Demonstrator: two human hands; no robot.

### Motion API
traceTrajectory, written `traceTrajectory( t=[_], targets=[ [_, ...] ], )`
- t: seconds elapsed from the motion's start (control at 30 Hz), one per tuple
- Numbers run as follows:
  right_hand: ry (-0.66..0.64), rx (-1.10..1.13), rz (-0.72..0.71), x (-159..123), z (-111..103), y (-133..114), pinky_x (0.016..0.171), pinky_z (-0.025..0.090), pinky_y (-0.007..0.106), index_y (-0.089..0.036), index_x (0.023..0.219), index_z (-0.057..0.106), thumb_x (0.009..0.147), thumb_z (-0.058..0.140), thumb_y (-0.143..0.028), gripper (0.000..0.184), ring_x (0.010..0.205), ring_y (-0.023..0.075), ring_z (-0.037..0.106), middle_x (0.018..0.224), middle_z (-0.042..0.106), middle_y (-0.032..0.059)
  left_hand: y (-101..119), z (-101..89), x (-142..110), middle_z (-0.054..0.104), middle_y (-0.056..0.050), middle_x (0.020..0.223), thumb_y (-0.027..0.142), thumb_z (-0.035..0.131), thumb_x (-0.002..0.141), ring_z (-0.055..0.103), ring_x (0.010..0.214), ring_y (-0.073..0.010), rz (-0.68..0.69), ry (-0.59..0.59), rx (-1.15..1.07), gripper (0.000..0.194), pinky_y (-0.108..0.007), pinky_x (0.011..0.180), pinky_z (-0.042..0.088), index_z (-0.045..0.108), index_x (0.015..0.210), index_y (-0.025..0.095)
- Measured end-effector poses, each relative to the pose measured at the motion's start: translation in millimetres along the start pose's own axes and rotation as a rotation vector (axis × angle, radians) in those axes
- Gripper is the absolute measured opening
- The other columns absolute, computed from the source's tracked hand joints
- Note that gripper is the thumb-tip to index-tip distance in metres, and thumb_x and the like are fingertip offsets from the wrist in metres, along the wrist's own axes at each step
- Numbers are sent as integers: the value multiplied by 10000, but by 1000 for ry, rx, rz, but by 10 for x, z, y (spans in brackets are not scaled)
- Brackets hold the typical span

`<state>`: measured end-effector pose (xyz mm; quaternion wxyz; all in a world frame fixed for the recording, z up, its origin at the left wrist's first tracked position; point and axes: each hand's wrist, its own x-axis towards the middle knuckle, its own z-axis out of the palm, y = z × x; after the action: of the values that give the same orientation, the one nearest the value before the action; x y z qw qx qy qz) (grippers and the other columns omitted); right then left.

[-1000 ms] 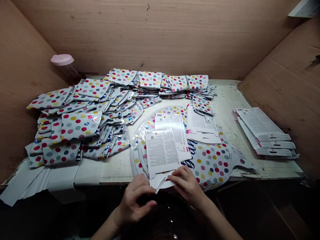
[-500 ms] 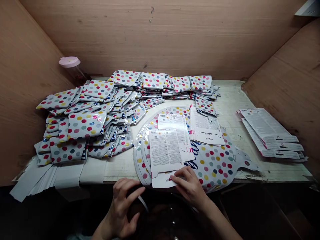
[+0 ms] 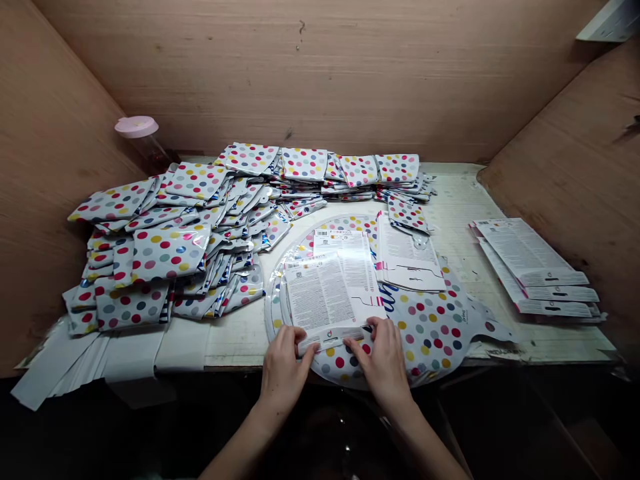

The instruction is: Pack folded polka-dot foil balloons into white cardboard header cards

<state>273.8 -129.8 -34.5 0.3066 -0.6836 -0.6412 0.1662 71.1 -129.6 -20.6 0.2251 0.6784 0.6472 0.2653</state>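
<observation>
Left grip (image 3: 284, 367) and right grip (image 3: 384, 363) both nearly closed, thumbs and fingers slightly parted, holding the near corners of a printed card (image 3: 320, 293), front flap folded up. Card overlaps another card (image 3: 345, 241) above a flat dotted foil sheet (image 3: 427, 330) on the surface (image 3: 457, 200). Folded dotted packets (image 3: 170, 250) piled left; card stack (image 3: 533, 257) right.

Glossy plastic pouches (image 3: 169, 252), smooth paper card (image 3: 320, 297), matt wooden wall (image 3: 350, 80)
</observation>
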Motion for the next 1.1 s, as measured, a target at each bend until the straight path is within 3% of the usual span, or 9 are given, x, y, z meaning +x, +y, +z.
traceTrajectory(
  t=[0.1,0.23,0.43,0.53,0.63,0.73,0.83,0.97,1.1],
  targets=[
    [-40,-111,139,76,37,-89,794,425,440,-191,984,499,763,713,-351,346,929,298,486,977,539,90,46,4,47,542,-78,1000,351,630,804,589,931,-273,-131,40,62,445,-424,766,533,486,1181,162],
    [-87,-80,271,136,46,-236,826,400,489,-209,835,511,725,719,-413,312,977,333,490,960,551,85,30,14,80,532,-73,972,388,620,787,566,963,-294,-152,28,69,474,-483,840,510,492,1178,151],
    [-234,986,356,26,-20,-435,760,499,348,-220,1060,520,877,571,-451,300,853,212,611,995,645,53,41,-3,13,574,-121,1181,490,759,656,599,1042,-317,-284,130,-358,849,-491,858,535,387,1357,188],
    [-195,1310,405,-98,51,-471,707,520,280,-235,1099,517,832,679,-382,346,783,164,639,956,674,17,170,29,-55,685,-108,1100,472,765,682,672,964,-294,-409,-35,-800,657,-433,846,554,504,1213,187],
    [8,1376,448,-52,0,-289,838,523,314,-236,1072,532,790,729,-356,364,901,180,653,980,687,20,310,55,-29,729,-103,989,516,668,776,695,876,-291,-390,-263,-908,458,-407,763,571,598,1065,169],
    [337,1173,544,303,-494,262,744,562,324,-220,1002,543,700,774,-423,431,806,187,669,916,690,23,376,17,230,696,-110,1042,578,490,868,673,912,-290,-232,-293,-721,545,-443,799,543,543,1243,185],
    [742,719,615,823,-1360,1011,665,562,297,-200,956,535,655,773,-413,439,769,169,653,957,670,38,410,9,682,533,-180,1263,671,487,799,494,1201,-379,-157,44,-213,767,-533,976,415,462,1347,134],
    [845,522,726,1317,-2258,1668,606,537,336,-182,956,496,671,750,-369,426,787,203,644,1056,636,123,512,180,1135,465,-248,1250,731,568,670,424,1192,-467,-166,-16,170,1002,-567,956,373,400,1370,34],
    [825,287,863,1427,-2514,1741,723,461,528,-113,1072,493,637,776,-263,540,1129,421,521,1228,489,363,521,301,1251,529,-233,1176,537,670,671,465,1147,-460,-176,0,183,770,-556,927,375,486,1250,65]
  ],
)
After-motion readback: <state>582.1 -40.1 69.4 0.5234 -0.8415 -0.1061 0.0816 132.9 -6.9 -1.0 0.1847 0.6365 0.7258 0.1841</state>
